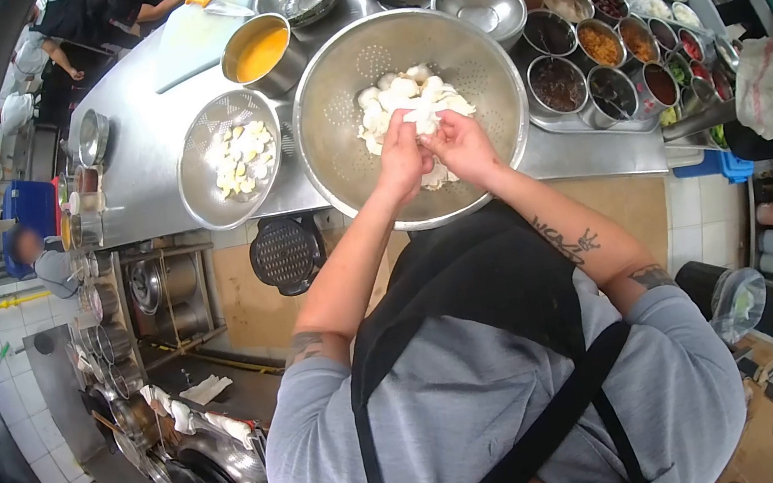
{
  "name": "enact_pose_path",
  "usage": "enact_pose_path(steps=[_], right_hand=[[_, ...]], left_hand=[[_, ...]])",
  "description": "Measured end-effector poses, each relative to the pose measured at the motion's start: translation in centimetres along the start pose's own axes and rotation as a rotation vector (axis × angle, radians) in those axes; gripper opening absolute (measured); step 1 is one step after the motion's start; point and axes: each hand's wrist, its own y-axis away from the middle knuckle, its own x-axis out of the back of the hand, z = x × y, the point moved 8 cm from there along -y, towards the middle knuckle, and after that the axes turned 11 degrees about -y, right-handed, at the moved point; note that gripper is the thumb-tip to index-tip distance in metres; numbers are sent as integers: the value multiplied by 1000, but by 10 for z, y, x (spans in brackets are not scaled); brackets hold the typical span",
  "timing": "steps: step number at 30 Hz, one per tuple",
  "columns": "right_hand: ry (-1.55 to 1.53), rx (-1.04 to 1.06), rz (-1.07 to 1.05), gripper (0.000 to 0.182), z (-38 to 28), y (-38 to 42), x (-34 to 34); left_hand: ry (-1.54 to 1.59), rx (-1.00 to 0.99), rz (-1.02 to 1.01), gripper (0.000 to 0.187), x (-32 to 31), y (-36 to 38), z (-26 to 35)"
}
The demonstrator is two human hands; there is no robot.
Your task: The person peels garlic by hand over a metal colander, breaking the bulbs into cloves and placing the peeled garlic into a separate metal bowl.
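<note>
Both hands are over a large steel colander (330,139) that stands at the counter's front edge. Whitish pieces, possibly garlic bulbs, (398,93) lie in its bottom. My left hand (405,153) and my right hand (464,143) meet above them, fingers closed around one white piece (424,121) between them. To the left, a smaller perforated bowl (196,155) holds pale yellow-white cloves (244,156).
A pot of orange liquid (262,55), a cutting board (184,46) with an orange-handled knife (212,4), and several steel bowls stand behind. Food containers (600,43) fill the right. Co-workers (94,20) are at upper left; another person (55,269) is at far left.
</note>
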Motion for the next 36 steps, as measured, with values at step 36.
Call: enact_pose_path(steps=[36], right_hand=[[849, 81, -134, 36, -40, -10, 17]], left_hand=[[-874, -341, 329, 33, 32, 17, 51]])
